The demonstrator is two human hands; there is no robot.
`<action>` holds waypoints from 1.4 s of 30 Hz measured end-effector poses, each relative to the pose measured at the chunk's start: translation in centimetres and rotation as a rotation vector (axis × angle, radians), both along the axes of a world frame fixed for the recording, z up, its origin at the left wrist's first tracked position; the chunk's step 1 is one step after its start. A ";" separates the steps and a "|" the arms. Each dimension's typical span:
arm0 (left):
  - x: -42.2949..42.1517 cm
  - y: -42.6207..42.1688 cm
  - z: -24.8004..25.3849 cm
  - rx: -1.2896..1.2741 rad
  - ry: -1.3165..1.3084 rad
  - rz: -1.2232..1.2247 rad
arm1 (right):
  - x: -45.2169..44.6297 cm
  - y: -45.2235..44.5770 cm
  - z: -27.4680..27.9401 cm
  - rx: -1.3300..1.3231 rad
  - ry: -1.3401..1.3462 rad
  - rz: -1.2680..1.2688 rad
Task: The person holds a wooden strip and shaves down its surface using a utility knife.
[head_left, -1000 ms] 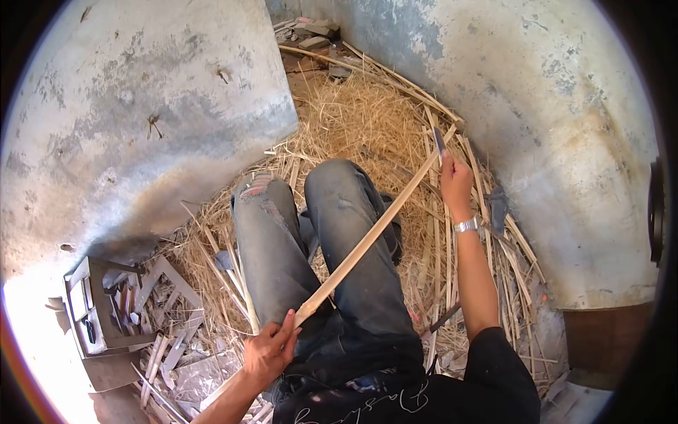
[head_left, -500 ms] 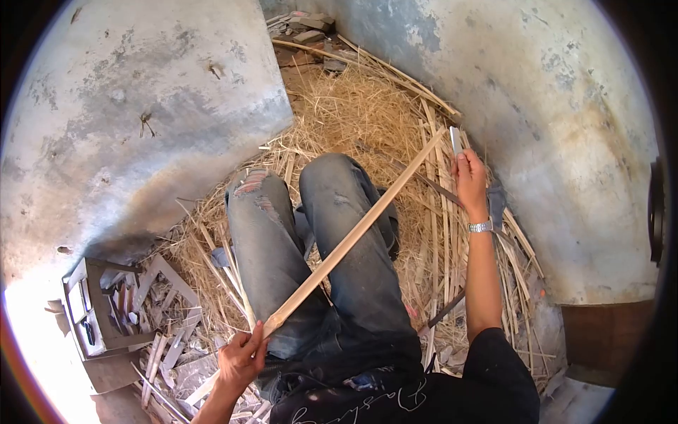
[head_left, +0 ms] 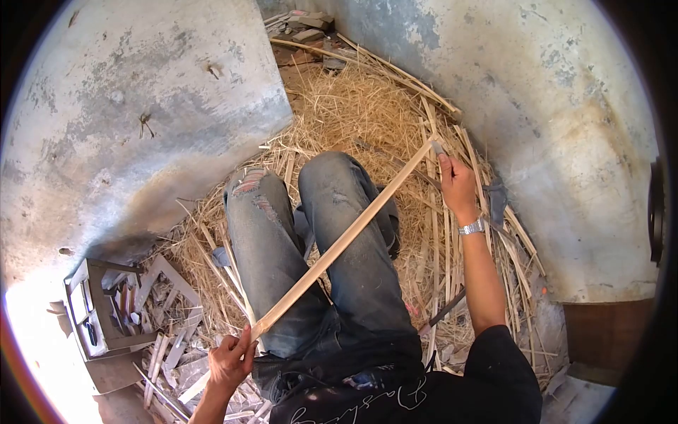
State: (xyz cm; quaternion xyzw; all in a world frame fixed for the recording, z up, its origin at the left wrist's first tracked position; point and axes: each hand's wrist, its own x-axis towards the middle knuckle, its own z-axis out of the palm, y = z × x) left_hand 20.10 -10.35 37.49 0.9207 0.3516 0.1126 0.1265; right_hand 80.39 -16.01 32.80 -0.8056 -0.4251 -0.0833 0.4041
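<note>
A long pale bamboo strip [head_left: 339, 245] slants across my thighs, from lower left to upper right. My left hand [head_left: 230, 359] pinches its lower end beside my hip. At the far end, my right hand [head_left: 459, 185] is closed around a small flat metal blade [head_left: 438, 148], which appears to touch the strip's tip. The blade's lower part is hidden by the fingers. Several more bamboo strips [head_left: 448, 261] lie on the floor beneath my right forearm.
Curly shavings [head_left: 353, 106] cover the floor ahead and around my legs. A wooden box [head_left: 106, 311] with tools stands at the left, near offcuts [head_left: 185, 332]. Weathered walls rise at left [head_left: 162, 85] and right [head_left: 551, 141]. Bricks [head_left: 307, 32] lie at the back.
My right hand has moved left and slightly down, bringing the blade from beside the strip to its far tip. My left hand has shifted slightly left with the strip.
</note>
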 end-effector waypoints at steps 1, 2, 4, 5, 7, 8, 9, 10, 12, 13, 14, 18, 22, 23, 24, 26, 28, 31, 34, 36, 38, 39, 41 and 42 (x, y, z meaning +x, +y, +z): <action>0.1 0.0 0.1 0.000 0.002 -0.001 | 0.0 0.1 -0.3 0.012 0.007 -0.012; 0.3 0.0 0.2 -0.034 -0.005 0.008 | -0.3 0.1 -0.7 0.011 0.011 -0.012; 0.4 0.0 0.3 -0.068 -0.010 0.022 | -0.9 0.2 -1.6 0.003 0.034 0.074; 0.4 0.1 0.2 -0.069 -0.009 0.017 | -1.2 0.2 -1.7 0.002 0.036 0.075; 0.3 0.2 0.0 -0.073 -0.007 0.012 | -1.4 0.2 -1.6 -0.037 0.033 0.084; 0.2 0.3 -0.1 -0.056 -0.001 0.004 | -1.1 0.3 -1.6 -0.040 0.036 0.084; 0.1 0.3 -0.2 -0.038 0.003 -0.004 | -0.6 0.5 -1.5 -0.013 0.040 0.031; 0.0 0.3 -0.3 -0.038 0.005 -0.004 | -0.4 0.7 -1.4 0.016 0.043 -0.023; -0.1 0.4 -0.4 -0.036 -0.007 -0.008 | -0.9 0.7 -2.2 0.005 0.007 0.000; 0.0 0.4 -0.5 -0.035 -0.008 -0.007 | -1.0 0.6 -2.6 -0.011 -0.029 0.023; 0.1 0.4 -0.4 -0.036 -0.017 -0.006 | -0.7 0.8 -2.2 -0.012 -0.029 0.025; 0.0 0.3 -1.0 -0.035 -0.016 -0.005 | -0.9 1.1 -2.4 0.033 -0.007 0.013; 0.0 0.5 -1.1 -0.048 -0.071 -0.015 | -1.8 1.1 -2.1 -0.002 -0.026 0.081; 0.2 0.5 -1.0 -0.051 -0.070 -0.015 | -1.5 1.0 -2.0 -0.005 -0.025 0.081; 0.5 0.5 -0.8 -0.047 -0.055 -0.015 | -0.9 1.2 -1.8 -0.021 0.020 0.022; 0.7 0.6 -0.7 -0.041 -0.050 -0.018 | -1.6 1.2 -2.5 -0.011 0.074 0.007; 0.8 0.7 -0.7 -0.035 -0.058 -0.014 | -4.7 0.9 -2.4 0.056 0.064 0.073; 1.4 0.5 -0.4 -0.038 -0.057 -0.010 | -4.1 0.2 -1.8 0.002 0.085 0.176; 1.9 0.4 -0.1 -0.037 -0.052 -0.014 | -4.3 0.5 -1.4 -0.094 0.127 0.058; 2.1 0.7 -0.4 -0.028 -0.068 -0.020 | -7.6 0.4 -1.1 0.028 0.046 0.215; 2.3 0.7 -0.5 -0.027 -0.077 -0.022 | -6.6 0.6 -1.1 -0.008 0.043 0.187; 2.3 0.6 -0.6 -0.029 -0.082 -0.023 | -6.0 0.6 -1.2 -0.046 0.045 0.160; 2.4 0.5 -0.6 -0.037 -0.063 -0.025 | -4.5 0.7 -1.8 -0.104 0.072 0.103; 2.5 0.7 -0.6 -0.028 -0.055 -0.027 | -4.0 1.1 -1.9 -0.146 0.087 0.046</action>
